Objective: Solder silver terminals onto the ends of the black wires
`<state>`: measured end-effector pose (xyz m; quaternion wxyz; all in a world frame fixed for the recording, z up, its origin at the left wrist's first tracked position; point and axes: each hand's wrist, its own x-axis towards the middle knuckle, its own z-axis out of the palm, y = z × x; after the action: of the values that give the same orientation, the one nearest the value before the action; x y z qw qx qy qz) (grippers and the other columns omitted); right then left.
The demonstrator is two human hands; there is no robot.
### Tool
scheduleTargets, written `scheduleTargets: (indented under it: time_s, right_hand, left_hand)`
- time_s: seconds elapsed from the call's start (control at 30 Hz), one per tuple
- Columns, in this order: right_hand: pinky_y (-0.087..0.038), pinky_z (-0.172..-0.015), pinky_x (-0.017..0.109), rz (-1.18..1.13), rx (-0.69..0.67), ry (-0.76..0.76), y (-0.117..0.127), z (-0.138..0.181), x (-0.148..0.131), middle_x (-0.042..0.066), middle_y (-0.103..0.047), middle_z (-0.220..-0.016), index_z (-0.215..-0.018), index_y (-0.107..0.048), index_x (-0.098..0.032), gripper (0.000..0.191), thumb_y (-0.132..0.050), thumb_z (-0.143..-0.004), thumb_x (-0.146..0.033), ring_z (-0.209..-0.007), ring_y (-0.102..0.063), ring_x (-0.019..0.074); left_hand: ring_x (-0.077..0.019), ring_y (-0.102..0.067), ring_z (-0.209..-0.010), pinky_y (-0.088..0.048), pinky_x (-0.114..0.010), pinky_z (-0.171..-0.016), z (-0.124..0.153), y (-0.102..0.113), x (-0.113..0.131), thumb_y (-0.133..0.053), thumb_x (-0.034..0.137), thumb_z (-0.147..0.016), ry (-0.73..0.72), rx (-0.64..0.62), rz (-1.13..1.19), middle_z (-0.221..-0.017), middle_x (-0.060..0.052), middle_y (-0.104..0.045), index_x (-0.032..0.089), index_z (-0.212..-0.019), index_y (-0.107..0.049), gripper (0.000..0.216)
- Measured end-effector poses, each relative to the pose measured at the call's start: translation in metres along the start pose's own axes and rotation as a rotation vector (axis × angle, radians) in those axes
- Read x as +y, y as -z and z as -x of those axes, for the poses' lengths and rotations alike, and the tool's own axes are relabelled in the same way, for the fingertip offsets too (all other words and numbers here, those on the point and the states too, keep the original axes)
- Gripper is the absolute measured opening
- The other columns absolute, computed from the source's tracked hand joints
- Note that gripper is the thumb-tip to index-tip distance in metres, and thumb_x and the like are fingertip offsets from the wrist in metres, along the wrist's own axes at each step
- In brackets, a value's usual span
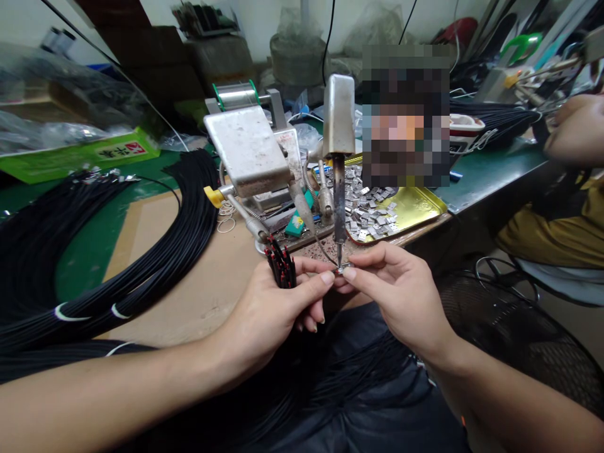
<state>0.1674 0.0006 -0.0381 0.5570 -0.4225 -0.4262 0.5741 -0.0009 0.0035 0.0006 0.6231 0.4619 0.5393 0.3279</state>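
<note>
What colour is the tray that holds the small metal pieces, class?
The tray is a shiny yellow-gold, seen best in the head view.

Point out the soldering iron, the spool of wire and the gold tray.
Soldering iron (339, 189): head view, on its dark shaft.
Spool of wire (237, 95): head view, on the wound wire.
Gold tray (418, 204): head view, on its bare floor.

The green-topped bench (504, 167) supports a gold rectangular metal tray (419, 204). Left of the tray: a grey metal soldering fixture (248, 148), a flat tan board (226, 267) and long black cable bundles (195, 207).
</note>
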Motion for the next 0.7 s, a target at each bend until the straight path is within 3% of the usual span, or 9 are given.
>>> scheduleTargets:
  time_s: [0.4,0.7]
  right_hand:
    - [-0.063,-0.065,0.026,-0.020,0.008,0.011,-0.0006,0.0019,0.0011,0.001,-0.074,-0.074,-0.080,-0.070,-0.018,0.020,-0.086,-0.067,-0.021,-0.065,-0.073,0.0160]
    - [-0.063,-0.067,0.032,0.024,0.029,0.021,-0.0024,0.0031,0.0011,0.002,-0.074,-0.075,-0.079,-0.070,-0.019,0.020,-0.085,-0.068,-0.024,-0.067,-0.073,0.0195]
  left_hand:
    - [-0.0078,-0.052,-0.044,-0.039,-0.015,-0.041,0.0011,-0.0006,0.0004,-0.071,0.035,-0.081,-0.003,-0.023,-0.009,-0.051,0.003,-0.058,0.012,-0.094,-0.067,0.027]
    - [-0.0082,-0.052,-0.042,-0.039,-0.014,-0.040,0.0013,-0.0007,0.0002,-0.073,0.035,-0.080,0.008,0.003,-0.006,-0.049,0.003,-0.058,0.012,-0.093,-0.067,0.027]
